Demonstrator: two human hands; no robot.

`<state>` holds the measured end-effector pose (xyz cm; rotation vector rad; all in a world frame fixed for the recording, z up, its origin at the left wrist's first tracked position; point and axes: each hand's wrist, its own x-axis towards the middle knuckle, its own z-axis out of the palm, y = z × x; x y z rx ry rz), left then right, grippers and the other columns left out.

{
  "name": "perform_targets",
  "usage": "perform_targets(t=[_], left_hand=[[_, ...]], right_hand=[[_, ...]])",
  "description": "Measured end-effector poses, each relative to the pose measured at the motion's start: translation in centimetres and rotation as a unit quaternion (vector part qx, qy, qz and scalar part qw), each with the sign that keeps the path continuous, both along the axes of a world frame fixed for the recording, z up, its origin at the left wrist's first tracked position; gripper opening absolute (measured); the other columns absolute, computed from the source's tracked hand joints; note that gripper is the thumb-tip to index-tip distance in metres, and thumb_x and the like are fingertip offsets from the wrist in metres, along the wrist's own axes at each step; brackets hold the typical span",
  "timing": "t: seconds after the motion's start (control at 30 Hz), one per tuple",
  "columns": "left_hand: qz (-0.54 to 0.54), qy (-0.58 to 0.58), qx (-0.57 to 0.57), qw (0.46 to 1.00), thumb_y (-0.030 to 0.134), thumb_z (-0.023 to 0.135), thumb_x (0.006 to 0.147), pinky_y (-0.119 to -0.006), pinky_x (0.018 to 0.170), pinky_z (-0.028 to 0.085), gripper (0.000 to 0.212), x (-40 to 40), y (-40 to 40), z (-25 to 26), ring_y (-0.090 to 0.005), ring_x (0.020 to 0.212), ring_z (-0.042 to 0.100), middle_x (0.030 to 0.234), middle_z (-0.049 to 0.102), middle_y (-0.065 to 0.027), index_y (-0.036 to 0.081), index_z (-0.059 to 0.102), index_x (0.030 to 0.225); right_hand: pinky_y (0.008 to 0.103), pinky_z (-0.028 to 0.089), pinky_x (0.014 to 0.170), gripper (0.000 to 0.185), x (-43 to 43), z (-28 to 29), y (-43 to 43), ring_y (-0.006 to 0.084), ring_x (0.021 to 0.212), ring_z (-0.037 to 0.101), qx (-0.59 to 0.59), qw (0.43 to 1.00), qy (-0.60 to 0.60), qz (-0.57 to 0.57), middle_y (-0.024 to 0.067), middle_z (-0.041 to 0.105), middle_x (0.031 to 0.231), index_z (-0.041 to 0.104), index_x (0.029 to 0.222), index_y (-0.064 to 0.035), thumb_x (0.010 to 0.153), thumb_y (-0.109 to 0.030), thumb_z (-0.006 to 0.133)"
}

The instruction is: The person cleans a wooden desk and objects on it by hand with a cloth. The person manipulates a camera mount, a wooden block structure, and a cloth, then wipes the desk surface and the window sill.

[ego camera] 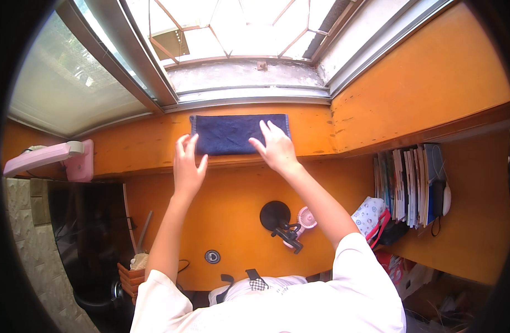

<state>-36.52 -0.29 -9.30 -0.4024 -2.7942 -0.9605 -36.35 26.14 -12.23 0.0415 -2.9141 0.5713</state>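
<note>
A dark blue cloth (234, 134), folded into a rectangle, lies flat on the orange wooden windowsill (313, 143). At the cloth's left edge is my left hand (188, 166), its fingers apart and nothing held. My right hand (277, 147) is over the right part of the cloth with the fingers spread; whether the fingertips touch the fabric I cannot tell. Neither hand grips the cloth.
Below the sill, a wooden desk bears a black round-based stand (275, 215), a pink handheld fan (307, 217) and a round badge-like disc (212, 257). Upright books (408, 183) and a patterned pouch (368, 214) are at right; a pink lamp (42, 158) is at left.
</note>
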Motion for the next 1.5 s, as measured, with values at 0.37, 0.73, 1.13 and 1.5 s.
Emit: perform_targets(t=[0.37, 0.73, 1.13, 1.5], left_hand=[[0.163, -0.147, 0.004, 0.976, 0.002, 0.065, 0.087, -0.047, 0.109, 0.040, 0.043, 14.6, -9.3, -6.6, -0.0382, 0.134, 0.042, 0.142, 0.042, -0.0188, 0.002, 0.055, 0.129], [0.167, -0.160, -0.237, 0.944, 0.034, 0.058, 0.095, -0.057, 0.122, 0.007, 0.079, 17.4, -11.0, -16.5, -0.0368, 0.153, 0.009, 0.165, 0.011, -0.0192, 0.003, 0.022, 0.157], [0.187, -0.158, -0.228, 0.942, 0.043, 0.055, 0.091, -0.057, 0.123, 0.004, 0.081, 17.6, -11.1, -16.6, -0.0342, 0.153, 0.010, 0.165, 0.016, -0.0182, 0.004, 0.026, 0.156], [0.187, -0.156, -0.198, 0.949, 0.042, 0.058, 0.089, -0.058, 0.122, 0.007, 0.082, 17.3, -11.4, -16.9, -0.0351, 0.153, 0.012, 0.164, 0.017, -0.0190, 0.004, 0.029, 0.154]], right_hand=[[0.0442, 0.029, 0.119, 0.049, 0.2, 1.0, 15.9, 0.0322, 0.146, 0.033, 0.121, 0.968, -0.183, -0.125, 0.0189, 0.037, 0.155, 0.060, 0.137, -0.0265, 0.093, -0.006, 0.055], [0.0534, -0.009, 0.121, 0.119, -3.2, -1.7, 3.3, 0.0347, 0.154, -0.004, 0.153, 0.955, -0.197, -0.159, 0.0251, 0.004, 0.165, 0.005, 0.156, 0.0066, 0.085, -0.082, 0.041], [0.0562, -0.005, 0.121, 0.112, -6.4, -2.6, -19.4, 0.0430, 0.152, 0.006, 0.142, 0.988, -0.026, 0.052, 0.0365, 0.018, 0.157, 0.016, 0.150, 0.0163, 0.089, -0.072, 0.047], [0.0551, -0.002, 0.122, 0.100, -9.2, -3.3, -33.5, 0.0428, 0.150, 0.016, 0.065, 0.981, 0.055, 0.172, 0.0390, 0.028, 0.151, 0.027, 0.146, 0.0174, 0.090, -0.061, 0.051]])
